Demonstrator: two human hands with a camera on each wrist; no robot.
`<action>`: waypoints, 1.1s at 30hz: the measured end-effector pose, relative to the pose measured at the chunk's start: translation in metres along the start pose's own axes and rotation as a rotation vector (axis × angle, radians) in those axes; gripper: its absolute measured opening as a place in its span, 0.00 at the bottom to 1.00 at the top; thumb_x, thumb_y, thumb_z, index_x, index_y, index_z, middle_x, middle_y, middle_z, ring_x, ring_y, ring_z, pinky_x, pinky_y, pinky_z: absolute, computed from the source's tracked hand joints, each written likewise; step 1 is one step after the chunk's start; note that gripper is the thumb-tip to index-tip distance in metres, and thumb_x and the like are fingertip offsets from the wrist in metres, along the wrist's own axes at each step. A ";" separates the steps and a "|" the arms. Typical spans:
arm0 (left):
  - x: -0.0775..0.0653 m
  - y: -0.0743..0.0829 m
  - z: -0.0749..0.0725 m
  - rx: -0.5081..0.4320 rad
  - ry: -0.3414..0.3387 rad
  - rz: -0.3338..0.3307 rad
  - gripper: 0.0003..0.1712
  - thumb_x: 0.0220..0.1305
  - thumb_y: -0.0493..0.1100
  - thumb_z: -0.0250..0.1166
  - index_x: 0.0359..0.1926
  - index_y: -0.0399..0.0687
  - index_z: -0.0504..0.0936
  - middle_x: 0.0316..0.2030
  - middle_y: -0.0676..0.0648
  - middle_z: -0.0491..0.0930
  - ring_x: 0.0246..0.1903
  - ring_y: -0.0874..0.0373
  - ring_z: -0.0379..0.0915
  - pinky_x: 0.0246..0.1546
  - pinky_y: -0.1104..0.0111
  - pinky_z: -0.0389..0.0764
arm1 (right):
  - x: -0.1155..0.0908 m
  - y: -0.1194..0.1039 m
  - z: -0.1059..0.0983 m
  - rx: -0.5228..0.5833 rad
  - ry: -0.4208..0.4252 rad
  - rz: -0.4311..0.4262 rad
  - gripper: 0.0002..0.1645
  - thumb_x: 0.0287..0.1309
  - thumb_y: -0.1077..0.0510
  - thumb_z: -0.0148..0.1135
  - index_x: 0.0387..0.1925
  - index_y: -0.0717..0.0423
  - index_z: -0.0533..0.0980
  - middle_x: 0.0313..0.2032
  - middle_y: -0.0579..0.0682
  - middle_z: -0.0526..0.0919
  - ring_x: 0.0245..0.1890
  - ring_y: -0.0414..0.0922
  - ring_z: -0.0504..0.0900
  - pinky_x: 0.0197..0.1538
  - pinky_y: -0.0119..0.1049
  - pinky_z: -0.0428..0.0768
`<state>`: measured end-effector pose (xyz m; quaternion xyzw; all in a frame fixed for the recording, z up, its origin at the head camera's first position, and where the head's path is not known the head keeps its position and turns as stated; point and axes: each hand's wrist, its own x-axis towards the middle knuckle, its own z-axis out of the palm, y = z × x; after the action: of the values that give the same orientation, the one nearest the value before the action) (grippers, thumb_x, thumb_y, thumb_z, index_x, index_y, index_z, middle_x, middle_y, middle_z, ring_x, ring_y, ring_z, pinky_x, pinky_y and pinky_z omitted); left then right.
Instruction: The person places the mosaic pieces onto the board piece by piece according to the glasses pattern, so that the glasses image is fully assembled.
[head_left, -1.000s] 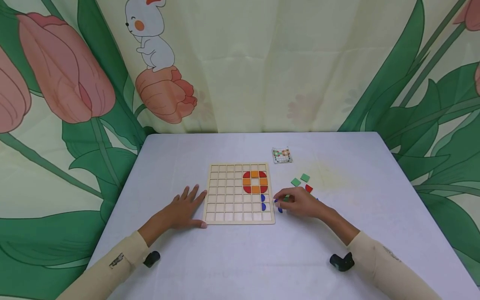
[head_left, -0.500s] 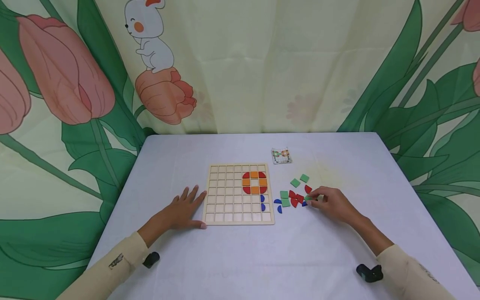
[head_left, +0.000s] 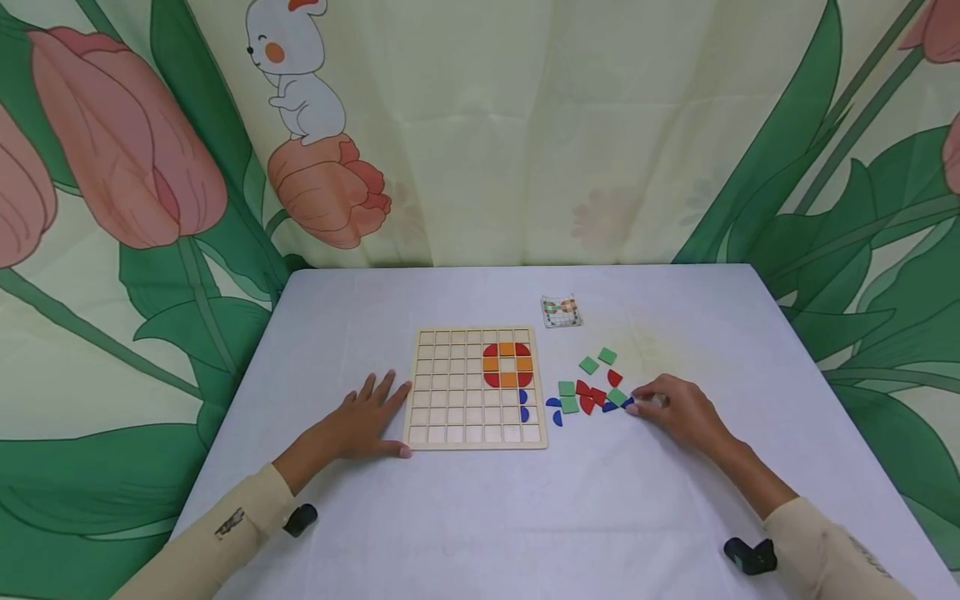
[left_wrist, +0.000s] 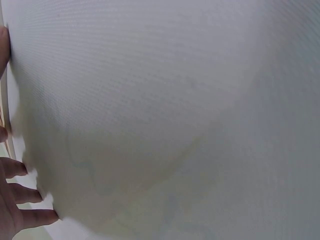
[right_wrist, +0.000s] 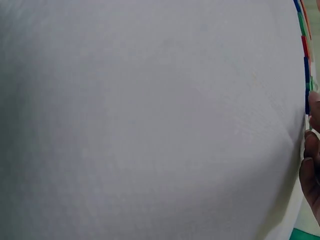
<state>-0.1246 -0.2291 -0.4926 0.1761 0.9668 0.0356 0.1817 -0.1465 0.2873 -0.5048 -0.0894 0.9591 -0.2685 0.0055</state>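
Note:
A wooden grid board [head_left: 450, 400] lies flat on the table, with a ring of red and orange pieces [head_left: 491, 365] set into its upper right cells. Below that ring, two blue half-circle pieces [head_left: 523, 414] sit in the same column. My left hand [head_left: 363, 422] rests with fingers spread, fingertips and thumb at the board's left edge. To the right of the loose pieces, my right hand [head_left: 678, 412] pinches a blue half-circle [head_left: 628, 402] between thumb and forefinger. In the right wrist view only the fingertips [right_wrist: 310, 172] show at the edge.
Loose green squares [head_left: 588, 365], red quarter-circles [head_left: 597, 396] and more blue half-circles [head_left: 557, 418] lie scattered right of the board. Behind them is a small printed pattern card [head_left: 561, 312]. White cloth covers the table [head_left: 480, 517], and a patterned curtain [head_left: 495, 167] hangs at the back.
My right hand has moved right, from beside the board across the loose pieces to their far right side, uncovering several of them. The left hand and board have stayed put.

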 end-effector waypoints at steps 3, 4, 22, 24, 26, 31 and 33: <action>-0.001 0.000 0.000 -0.008 -0.001 0.000 0.66 0.51 0.80 0.63 0.80 0.50 0.50 0.79 0.34 0.44 0.76 0.27 0.39 0.66 0.32 0.58 | 0.000 -0.003 0.002 0.004 0.007 -0.003 0.18 0.53 0.58 0.77 0.45 0.60 0.86 0.36 0.53 0.85 0.35 0.45 0.78 0.30 0.26 0.75; -0.001 0.000 0.000 -0.009 -0.001 0.000 0.66 0.51 0.80 0.63 0.80 0.50 0.50 0.79 0.34 0.44 0.76 0.27 0.39 0.66 0.32 0.58 | 0.000 -0.003 0.003 0.007 0.007 -0.001 0.17 0.53 0.58 0.77 0.45 0.60 0.87 0.36 0.52 0.84 0.34 0.45 0.78 0.30 0.26 0.75; -0.003 -0.001 -0.001 0.024 0.023 0.030 0.65 0.53 0.80 0.62 0.79 0.48 0.52 0.78 0.33 0.47 0.75 0.26 0.44 0.64 0.33 0.62 | -0.001 -0.010 0.004 0.153 -0.087 0.024 0.16 0.57 0.60 0.73 0.49 0.55 0.82 0.43 0.55 0.85 0.26 0.43 0.74 0.26 0.28 0.74; -0.003 -0.001 -0.001 0.021 0.020 0.026 0.65 0.52 0.80 0.62 0.80 0.49 0.51 0.78 0.33 0.47 0.75 0.26 0.44 0.64 0.33 0.62 | -0.001 -0.010 0.004 0.174 -0.102 0.039 0.16 0.58 0.61 0.72 0.49 0.54 0.81 0.41 0.54 0.84 0.23 0.43 0.74 0.24 0.28 0.74; -0.002 -0.001 -0.001 0.017 0.015 0.022 0.65 0.52 0.80 0.61 0.80 0.49 0.51 0.78 0.33 0.47 0.75 0.26 0.43 0.65 0.33 0.62 | -0.001 -0.010 0.004 0.191 -0.120 0.035 0.16 0.59 0.61 0.71 0.49 0.54 0.81 0.40 0.54 0.82 0.20 0.42 0.73 0.23 0.29 0.75; -0.002 -0.001 -0.001 0.012 0.013 0.023 0.65 0.52 0.80 0.62 0.80 0.49 0.51 0.78 0.33 0.46 0.75 0.26 0.43 0.65 0.33 0.61 | 0.001 -0.008 0.006 0.212 -0.143 0.036 0.14 0.60 0.62 0.70 0.48 0.52 0.79 0.38 0.52 0.80 0.20 0.42 0.74 0.24 0.29 0.76; -0.001 -0.002 0.000 0.014 0.015 0.024 0.65 0.52 0.80 0.61 0.80 0.49 0.51 0.78 0.33 0.46 0.75 0.26 0.42 0.65 0.33 0.61 | 0.002 -0.009 0.006 0.220 -0.148 0.033 0.14 0.61 0.61 0.69 0.48 0.52 0.79 0.38 0.52 0.79 0.19 0.42 0.74 0.24 0.30 0.77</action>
<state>-0.1242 -0.2315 -0.4923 0.1889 0.9662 0.0323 0.1726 -0.1462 0.2763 -0.5049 -0.0918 0.9222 -0.3645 0.0903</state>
